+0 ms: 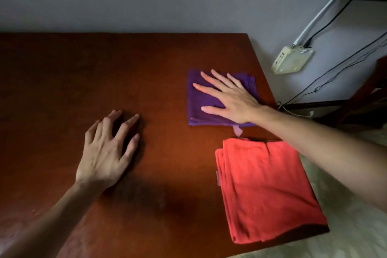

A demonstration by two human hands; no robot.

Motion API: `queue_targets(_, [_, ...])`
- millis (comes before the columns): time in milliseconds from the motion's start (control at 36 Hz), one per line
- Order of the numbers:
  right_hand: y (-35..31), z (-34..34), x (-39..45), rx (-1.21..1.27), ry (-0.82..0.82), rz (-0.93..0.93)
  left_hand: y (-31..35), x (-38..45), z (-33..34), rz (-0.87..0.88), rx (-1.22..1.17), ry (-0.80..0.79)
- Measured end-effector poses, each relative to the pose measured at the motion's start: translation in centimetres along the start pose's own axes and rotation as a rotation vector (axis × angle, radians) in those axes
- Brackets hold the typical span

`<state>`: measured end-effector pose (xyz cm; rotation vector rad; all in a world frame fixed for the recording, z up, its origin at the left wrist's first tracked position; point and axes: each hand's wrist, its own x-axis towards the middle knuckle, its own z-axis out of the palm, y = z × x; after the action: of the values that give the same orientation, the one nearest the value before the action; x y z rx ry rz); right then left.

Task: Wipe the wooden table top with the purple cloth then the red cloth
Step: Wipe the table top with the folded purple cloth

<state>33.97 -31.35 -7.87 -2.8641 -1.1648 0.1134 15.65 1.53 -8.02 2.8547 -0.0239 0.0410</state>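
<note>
Purple fabric, folded into a flat pad, lies on the wooden table top [83, 73] near its right edge: this purple cloth [195, 109] sits under the right hand [228, 98], whose fingers are straight and spread, palm pressing down. That flat press suits pushing the pad across the wood, so the 1st wipe looks to be underway or about to begin. The left hand [106, 151] rests on bare wood well to the left, fingers splayed and slightly arched, holding nothing; it likely braces the body. The red cloth [268, 190], also folded, waits just beside the purple one at the near right corner, within easy reach for the 2nd pass. A small pale tag [238, 131] shows between the 2 cloths; whose it is I cannot tell. The table's left and near edges are cut off, and the dim light hides any dust or wiped streaks.
</note>
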Motion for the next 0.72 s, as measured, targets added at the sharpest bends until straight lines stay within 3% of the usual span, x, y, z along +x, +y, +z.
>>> queue_targets(139, [1.8,-1.9,9.3,0.01,-0.082,-0.171,-0.4,0.3,0.2,0.029,0.004,-0.003])
queue_targets(333, [-0.6,-2.4,17.9,0.108,-0.007,0.112,-0.6,0.5,0.4,0.042,0.001,0.017])
queue_targets(556, [-6.1,-0.9,14.3,0.14,0.06,0.328,-0.5,0.4,0.4,0.028,-0.083,0.103])
queue_targets(722, [-13.0,1.0,6.2,0.1,0.099,0.231,0.1,-0.8,-0.5,-0.081,-0.238,0.284])
